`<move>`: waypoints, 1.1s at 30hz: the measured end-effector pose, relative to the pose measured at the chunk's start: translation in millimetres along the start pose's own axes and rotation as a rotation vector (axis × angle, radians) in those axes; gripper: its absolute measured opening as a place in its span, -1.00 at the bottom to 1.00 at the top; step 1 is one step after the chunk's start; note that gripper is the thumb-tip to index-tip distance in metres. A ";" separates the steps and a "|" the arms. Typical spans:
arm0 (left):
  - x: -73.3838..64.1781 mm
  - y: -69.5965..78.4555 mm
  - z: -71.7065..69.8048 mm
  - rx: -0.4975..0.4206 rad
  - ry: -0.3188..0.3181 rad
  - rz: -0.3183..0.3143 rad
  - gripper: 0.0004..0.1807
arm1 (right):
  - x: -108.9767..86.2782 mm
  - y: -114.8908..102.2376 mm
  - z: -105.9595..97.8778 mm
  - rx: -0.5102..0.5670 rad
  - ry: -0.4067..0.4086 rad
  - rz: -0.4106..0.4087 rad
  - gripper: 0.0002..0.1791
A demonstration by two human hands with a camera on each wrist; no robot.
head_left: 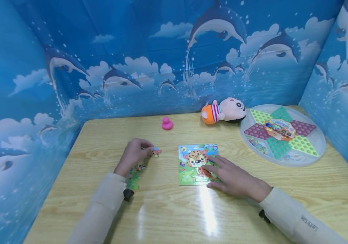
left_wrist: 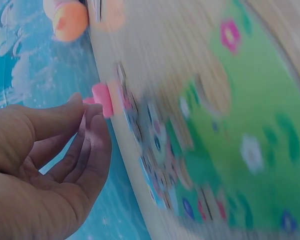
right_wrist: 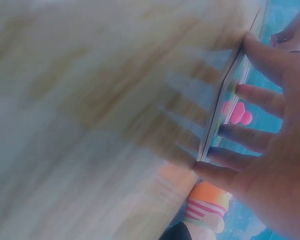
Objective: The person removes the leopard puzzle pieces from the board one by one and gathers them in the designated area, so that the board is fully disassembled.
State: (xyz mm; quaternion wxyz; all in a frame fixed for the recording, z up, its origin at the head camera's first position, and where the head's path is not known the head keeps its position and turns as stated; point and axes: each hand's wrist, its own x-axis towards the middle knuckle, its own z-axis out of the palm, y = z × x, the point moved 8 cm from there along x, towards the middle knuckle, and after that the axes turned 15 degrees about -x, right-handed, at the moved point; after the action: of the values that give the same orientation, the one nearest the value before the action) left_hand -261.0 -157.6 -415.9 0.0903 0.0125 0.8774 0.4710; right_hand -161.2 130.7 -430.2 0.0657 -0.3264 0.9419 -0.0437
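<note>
Left grip [head_left: 135, 154] had thumb and fingertips drawn together at a small puzzle piece [head_left: 156, 153], though whether they pinched it I could not tell. Right grip [head_left: 231, 174], fingers spread and unclenched, lay over the right side of the square puzzle [head_left: 185, 174]. Open desk [head_left: 161, 206] ran between piece and puzzle and along the puzzle's near edge. The puzzle showed a spotted leopard on green; the piece looked blue and reddish. More green pieces [head_left: 134, 181] lay just beside the left grip.

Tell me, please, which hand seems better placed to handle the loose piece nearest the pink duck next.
The left hand, probably: its fingers are right at that loose piece, while the right hand rests on the leopard puzzle.
</note>
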 end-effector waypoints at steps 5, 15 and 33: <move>2.2 14.0 19.4 0.026 -0.038 0.057 -0.83 | -1.6 -1.3 -2.7 0.002 0.014 -0.004 -0.32; 5.3 38.5 68.2 0.065 -0.147 0.136 -0.91 | -14.1 -8.2 -8.1 0.016 0.054 -0.053 -0.39; 6.2 67.1 137.7 0.101 -0.290 0.170 -0.95 | -15.9 -6.7 -1.9 0.021 0.078 -0.066 -0.41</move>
State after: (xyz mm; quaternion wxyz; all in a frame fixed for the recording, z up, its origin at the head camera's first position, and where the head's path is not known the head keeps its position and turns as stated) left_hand -247.9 -6.2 -435.6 0.1749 0.1589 0.8735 0.4256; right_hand -145.1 135.4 -425.9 0.0308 -0.3545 0.9320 -0.0684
